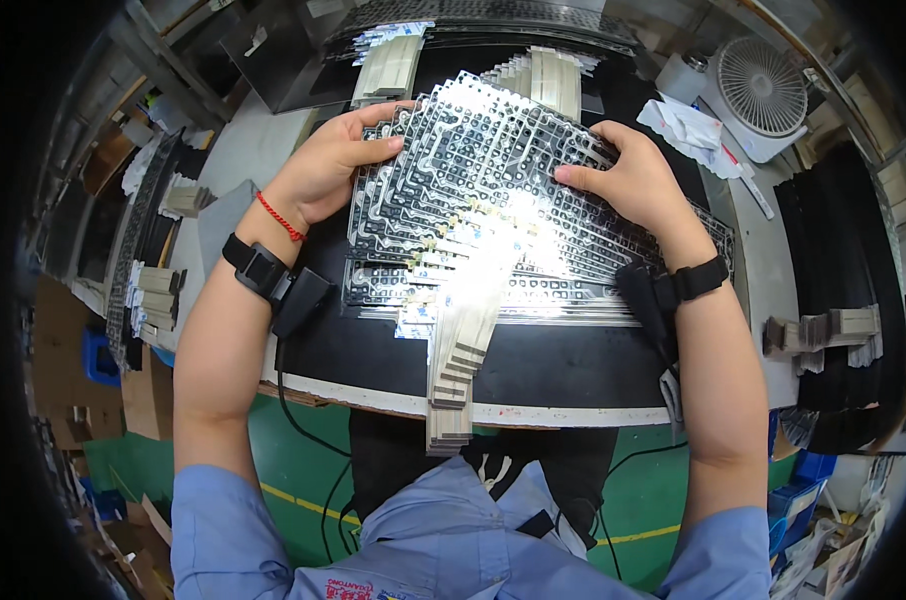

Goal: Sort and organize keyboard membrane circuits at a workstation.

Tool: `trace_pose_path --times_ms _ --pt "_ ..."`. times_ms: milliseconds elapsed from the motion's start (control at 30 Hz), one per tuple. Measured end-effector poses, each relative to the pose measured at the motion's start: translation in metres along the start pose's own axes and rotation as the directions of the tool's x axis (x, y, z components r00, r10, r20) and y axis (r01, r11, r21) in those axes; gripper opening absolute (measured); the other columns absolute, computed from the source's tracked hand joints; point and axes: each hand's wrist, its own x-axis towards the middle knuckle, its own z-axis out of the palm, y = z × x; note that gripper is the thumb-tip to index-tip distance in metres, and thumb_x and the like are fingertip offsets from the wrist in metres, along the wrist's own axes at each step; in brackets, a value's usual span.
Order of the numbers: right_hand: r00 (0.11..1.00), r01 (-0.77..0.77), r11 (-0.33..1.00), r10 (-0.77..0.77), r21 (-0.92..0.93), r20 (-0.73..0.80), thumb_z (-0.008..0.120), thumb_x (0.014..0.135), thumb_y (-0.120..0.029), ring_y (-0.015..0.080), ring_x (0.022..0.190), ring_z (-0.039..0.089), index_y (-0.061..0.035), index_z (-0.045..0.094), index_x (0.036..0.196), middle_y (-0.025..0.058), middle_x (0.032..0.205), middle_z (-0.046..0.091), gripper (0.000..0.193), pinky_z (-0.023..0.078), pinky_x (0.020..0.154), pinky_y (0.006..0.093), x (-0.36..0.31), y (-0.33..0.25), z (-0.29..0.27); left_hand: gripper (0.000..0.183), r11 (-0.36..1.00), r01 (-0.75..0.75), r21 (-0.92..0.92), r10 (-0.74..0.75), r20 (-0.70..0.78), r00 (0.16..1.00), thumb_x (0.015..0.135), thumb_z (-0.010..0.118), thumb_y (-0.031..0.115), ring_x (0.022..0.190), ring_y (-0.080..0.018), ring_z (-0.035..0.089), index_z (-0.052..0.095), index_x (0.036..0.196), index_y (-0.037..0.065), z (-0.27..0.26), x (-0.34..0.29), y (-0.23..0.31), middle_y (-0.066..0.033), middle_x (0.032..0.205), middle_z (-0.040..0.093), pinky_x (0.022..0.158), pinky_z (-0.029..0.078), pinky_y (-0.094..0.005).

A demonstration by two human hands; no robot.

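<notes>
A fanned stack of clear keyboard membrane sheets (503,140), printed with dark and silvery circuit patterns, is tilted up between my two hands. My left hand (328,165) grips its left edge, thumb on top and fingers behind. On the right edge, my right hand (638,185) holds it the same way, thumb pressed on the face. Grey ribbon tails (455,365) hang from the sheets toward me, past the table's front edge. Glare washes out the middle of the stack. Beneath it, more flat sheets (573,314) lie on a black mat (573,365).
Two bundles of ribbon tails, left (388,68) and right (553,80), lie at the back. A white fan (761,88), a bottle (681,78) and a white cloth (683,128) stand back right. Black sheet stacks (843,270) lie far right. Cables (303,425) trail from my wrist straps.
</notes>
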Motion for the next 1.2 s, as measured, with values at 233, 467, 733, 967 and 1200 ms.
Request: trace_pose_path --times_ms 233,467,733,967,1200 --pt "0.997 0.075 0.997 -0.075 0.01 0.034 0.089 0.072 -0.036 0.0267 0.091 0.072 0.0043 0.069 0.114 0.0187 0.101 0.073 0.062 0.055 0.083 0.036 0.001 0.001 0.008 0.047 0.99 0.063 0.123 -0.049 -0.118 0.992 0.097 0.064 0.004 0.102 -0.0127 0.07 0.051 0.142 -0.002 0.007 0.003 -0.003 -0.0096 0.122 0.069 0.091 0.058 -0.0278" --pt "0.995 0.074 0.997 -0.074 0.008 0.073 0.09 0.071 -0.038 0.0279 0.09 0.071 0.0042 0.069 0.112 0.0184 0.099 0.072 0.063 0.055 0.083 0.0361 0.001 -0.002 0.011 0.056 0.997 -0.03 0.065 0.03 -0.001 1.0 0.096 0.063 0.003 0.108 -0.0125 0.067 0.043 0.148 -0.004 -0.003 0.002 -0.001 -0.0115 0.129 0.066 0.096 0.054 -0.0259" --pt "0.998 0.006 1.0 -0.007 0.009 0.068 0.091 0.071 -0.038 0.0222 0.078 0.07 0.0044 0.069 0.111 0.0166 0.091 0.072 0.063 0.054 0.073 0.0333 0.003 0.005 0.006 0.053 0.995 0.015 0.097 -0.014 -0.008 1.0 0.097 0.062 0.003 0.106 -0.0125 0.068 0.046 0.147 -0.003 -0.001 0.003 0.001 -0.0109 0.126 0.068 0.094 0.056 -0.0267" --pt "0.999 0.048 0.997 -0.047 -0.064 0.026 0.09 0.071 -0.042 0.027 0.087 0.07 0.0034 0.07 0.112 0.0187 0.099 0.073 0.064 0.054 0.08 0.0358 0.004 0.013 0.004 0.047 0.986 0.056 0.155 -0.039 -0.111 0.993 0.097 0.064 0.006 0.102 -0.0119 0.069 0.05 0.141 -0.004 0.001 0.004 -0.004 -0.0102 0.121 0.069 0.09 0.058 -0.0261" --pt "0.996 0.021 0.999 -0.019 -0.026 0.092 0.088 0.074 -0.044 0.0242 0.093 0.07 0.0028 0.068 0.116 0.0167 0.102 0.073 0.065 0.053 0.084 0.0355 0.006 0.015 0.005 0.052 0.963 0.046 0.264 -0.032 -0.057 0.998 0.099 0.064 0.013 0.111 -0.0112 0.066 0.046 0.146 -0.001 -0.01 0.005 -0.013 -0.0079 0.128 0.066 0.097 0.054 -0.0273"
